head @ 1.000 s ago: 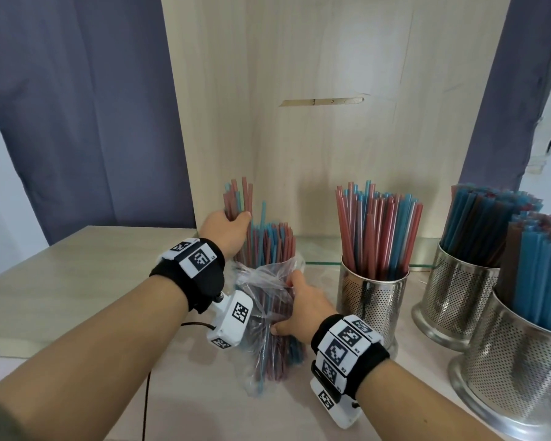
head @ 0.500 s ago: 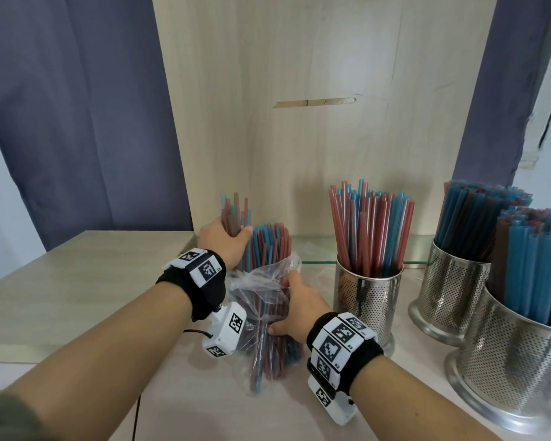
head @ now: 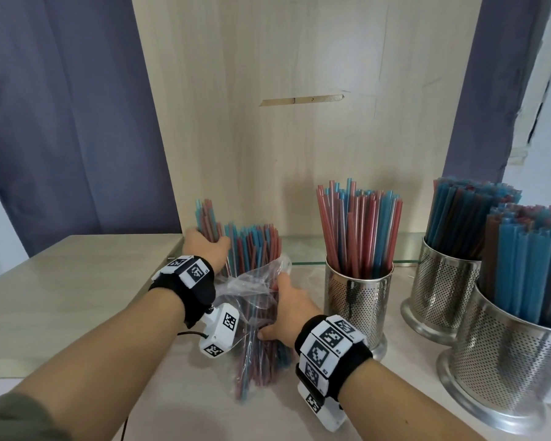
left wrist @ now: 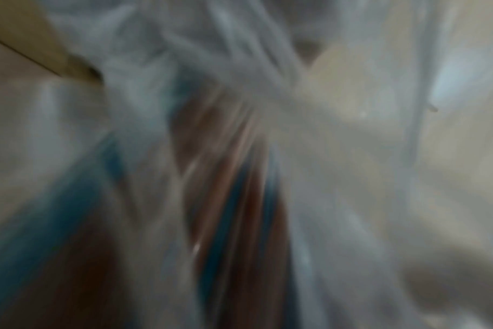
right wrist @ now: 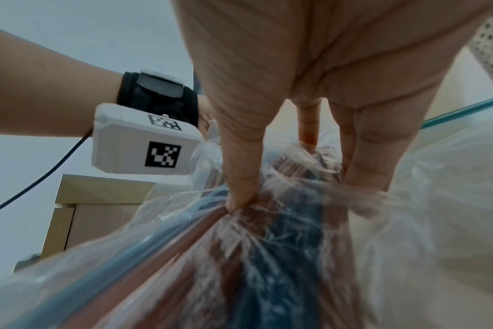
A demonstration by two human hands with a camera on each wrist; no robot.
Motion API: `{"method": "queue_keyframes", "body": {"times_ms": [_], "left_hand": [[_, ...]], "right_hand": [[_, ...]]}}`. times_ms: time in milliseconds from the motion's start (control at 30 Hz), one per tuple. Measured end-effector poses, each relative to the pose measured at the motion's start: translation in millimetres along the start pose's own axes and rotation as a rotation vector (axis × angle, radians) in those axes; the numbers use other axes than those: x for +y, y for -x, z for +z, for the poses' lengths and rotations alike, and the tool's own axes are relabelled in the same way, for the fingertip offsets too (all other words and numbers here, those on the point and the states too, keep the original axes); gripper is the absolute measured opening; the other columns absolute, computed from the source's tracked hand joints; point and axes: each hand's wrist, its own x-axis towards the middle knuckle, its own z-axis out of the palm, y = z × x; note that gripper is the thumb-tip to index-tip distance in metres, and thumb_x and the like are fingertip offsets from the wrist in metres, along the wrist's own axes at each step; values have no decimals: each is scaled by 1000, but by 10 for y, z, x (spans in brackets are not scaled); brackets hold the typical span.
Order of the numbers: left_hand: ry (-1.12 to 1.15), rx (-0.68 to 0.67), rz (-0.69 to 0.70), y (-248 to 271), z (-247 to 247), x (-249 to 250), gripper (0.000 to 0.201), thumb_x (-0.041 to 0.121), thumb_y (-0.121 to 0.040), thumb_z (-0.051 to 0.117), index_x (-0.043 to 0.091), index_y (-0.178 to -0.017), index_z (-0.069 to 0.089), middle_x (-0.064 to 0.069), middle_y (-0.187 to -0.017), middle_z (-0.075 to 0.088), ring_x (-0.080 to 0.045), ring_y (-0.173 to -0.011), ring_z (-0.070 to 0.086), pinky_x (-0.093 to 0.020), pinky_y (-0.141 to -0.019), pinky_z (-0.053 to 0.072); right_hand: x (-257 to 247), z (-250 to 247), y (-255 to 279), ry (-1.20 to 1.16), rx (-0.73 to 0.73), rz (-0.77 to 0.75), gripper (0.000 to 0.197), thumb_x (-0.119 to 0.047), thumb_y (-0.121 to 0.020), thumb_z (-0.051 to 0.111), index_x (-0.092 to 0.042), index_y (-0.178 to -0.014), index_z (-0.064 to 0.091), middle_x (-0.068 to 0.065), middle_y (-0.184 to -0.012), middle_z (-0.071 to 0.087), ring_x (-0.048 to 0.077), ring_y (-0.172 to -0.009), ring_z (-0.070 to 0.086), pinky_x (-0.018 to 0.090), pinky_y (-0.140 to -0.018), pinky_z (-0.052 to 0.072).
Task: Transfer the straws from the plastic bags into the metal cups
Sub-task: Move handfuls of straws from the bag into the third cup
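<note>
A clear plastic bag (head: pixel 252 313) of red and blue straws (head: pixel 255 246) stands tilted on the table in the head view. My left hand (head: pixel 204 246) grips a small bunch of straws (head: pixel 206 218) that sticks up higher than the rest at the bag's mouth. My right hand (head: pixel 287 316) grips the bag around its middle; in the right wrist view its thumb (right wrist: pixel 239 178) and fingers press the bag (right wrist: pixel 267 244) against the straws inside. The left wrist view is a blur of plastic and straws (left wrist: pixel 225 200). A metal cup (head: pixel 357 300) with straws stands just right of the bag.
Two more perforated metal cups (head: pixel 439 294) (head: pixel 506 367) packed with wider straws stand at the right. A wooden back panel (head: pixel 299 122) rises behind the table, with dark curtains on both sides. A glass strip (head: pixel 331 249) lies along the back.
The left hand's bunch of straws has sunk a little toward the bag. The right hand keeps its hold on the bag. The head view has shifted slightly.
</note>
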Motion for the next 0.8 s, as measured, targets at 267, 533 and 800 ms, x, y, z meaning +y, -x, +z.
{"method": "queue_keyframes", "body": {"times_ms": [267, 533, 800], "left_hand": [[375, 102, 318, -102, -401, 323, 20, 22, -91, 62, 11, -108, 61, -7, -98, 72, -22, -92, 68, -33, -87, 54], [803, 193, 509, 93, -1191, 794, 17, 14, -86, 63, 27, -93, 55, 10, -73, 64, -17, -73, 64, -40, -77, 58], [588, -99, 480, 565, -1196, 318, 13, 11, -96, 56, 23, -91, 53, 1, -73, 62, -16, -67, 59, -39, -72, 52]], "right_hand": [[-20, -19, 18, 42, 0, 3, 89, -22, -70, 88, -21, -136, 28, 8, -124, 59, 28, -112, 61, 39, -95, 52], [-32, -35, 36, 55, -13, -6, 79, -23, -71, 87, -20, -129, 34, 6, -123, 60, 26, -111, 60, 32, -89, 48], [-246, -242, -24, 237, -7, 63, 56, -22, -88, 59, -18, -140, 41, 13, -139, 40, 32, -124, 49, 40, -105, 44]]}}
